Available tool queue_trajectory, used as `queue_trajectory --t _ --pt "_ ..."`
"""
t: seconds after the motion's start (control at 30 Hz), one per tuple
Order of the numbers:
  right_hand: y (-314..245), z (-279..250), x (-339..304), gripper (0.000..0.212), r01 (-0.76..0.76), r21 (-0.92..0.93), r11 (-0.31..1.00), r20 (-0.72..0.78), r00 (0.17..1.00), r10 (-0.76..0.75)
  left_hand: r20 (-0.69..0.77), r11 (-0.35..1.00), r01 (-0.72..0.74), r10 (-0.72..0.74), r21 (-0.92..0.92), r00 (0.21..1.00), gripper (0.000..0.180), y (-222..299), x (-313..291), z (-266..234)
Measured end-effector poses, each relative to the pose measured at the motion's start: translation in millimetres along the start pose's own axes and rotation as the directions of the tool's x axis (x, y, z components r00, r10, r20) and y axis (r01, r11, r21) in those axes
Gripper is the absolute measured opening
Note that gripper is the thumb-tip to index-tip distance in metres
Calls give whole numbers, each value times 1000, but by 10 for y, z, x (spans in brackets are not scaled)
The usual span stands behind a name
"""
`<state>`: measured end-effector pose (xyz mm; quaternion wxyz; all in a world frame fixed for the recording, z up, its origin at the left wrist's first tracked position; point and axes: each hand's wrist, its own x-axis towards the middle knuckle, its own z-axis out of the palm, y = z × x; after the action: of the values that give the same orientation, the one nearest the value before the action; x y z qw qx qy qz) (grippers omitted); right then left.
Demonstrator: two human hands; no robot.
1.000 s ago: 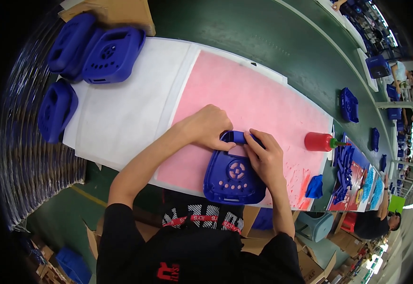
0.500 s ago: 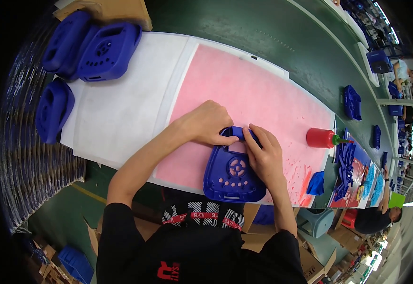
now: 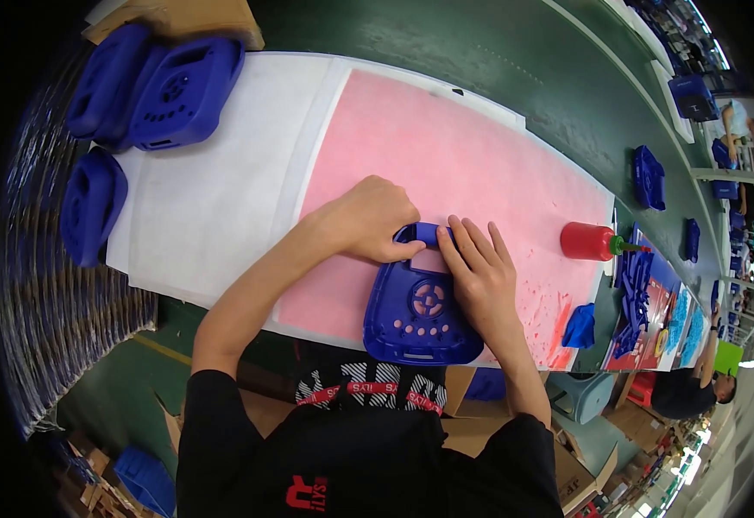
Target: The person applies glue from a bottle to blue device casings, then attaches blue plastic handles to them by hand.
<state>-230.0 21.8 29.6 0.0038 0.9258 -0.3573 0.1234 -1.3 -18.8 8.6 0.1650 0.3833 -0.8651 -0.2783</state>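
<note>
A blue plastic shell [image 3: 394,298] with a handle, a round spoked cutout and a row of holes lies on the pink sheet [image 3: 368,138], its hollow side up. My left hand [image 3: 372,220] is closed around the left end of its handle, the thumb pressed on top. A smooth, lighter blue section [image 3: 427,233] shows on the handle between my hands. At the right end, my right hand [image 3: 485,281] has its fingers stretched and spread, with the index fingertip touching the handle. Its thumb is hidden.
Several blue shells [image 3: 182,95] stand at the far left beside cardboard [image 3: 182,19]. To the right are a red bottle [image 3: 586,241] with a green nozzle, a blue cloth-like piece [image 3: 579,326] and a pile of blue strips [image 3: 631,302]. Another person [image 3: 687,393] sits beyond.
My right hand's fingers have lifted and fanned out from a closer curl. My left hand keeps its grip on the handle; the whole view has shifted slightly.
</note>
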Motion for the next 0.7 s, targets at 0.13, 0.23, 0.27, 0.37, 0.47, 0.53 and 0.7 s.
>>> queue_trajectory --t 0.13,0.23,0.27,0.37,0.47,0.53,0.7 --pt "62 1 -24 48 1 3 1000 -5 1000 -1 25 999 31 -31 -15 999 40 19 67 -6" --pt "-18 64 -20 48 0 -58 998 -22 1000 -1 -8 998 36 -37 -43 999 41 -6 15 15" --pt "-43 84 -2 48 13 -61 998 -32 999 -15 -20 999 42 -42 -32 999 41 -45 -21 39" --pt "-18 7 69 44 54 0 999 -67 996 -54 -11 999 34 -34 -17 999 39 -17 -21 -23" --pt "146 -57 129 42 -31 211 977 -26 999 37 -64 995 9 -15 -102 998 33 -46 54 -21" --pt "242 -78 263 38 -291 241 926 231 944 236 -242 981 45 -91 -190 966 31 -294 -13 -53" --pt "1083 120 630 31 -651 405 642 159 742 651 -686 864 150 -478 -481 549 34 -711 -136 -287"
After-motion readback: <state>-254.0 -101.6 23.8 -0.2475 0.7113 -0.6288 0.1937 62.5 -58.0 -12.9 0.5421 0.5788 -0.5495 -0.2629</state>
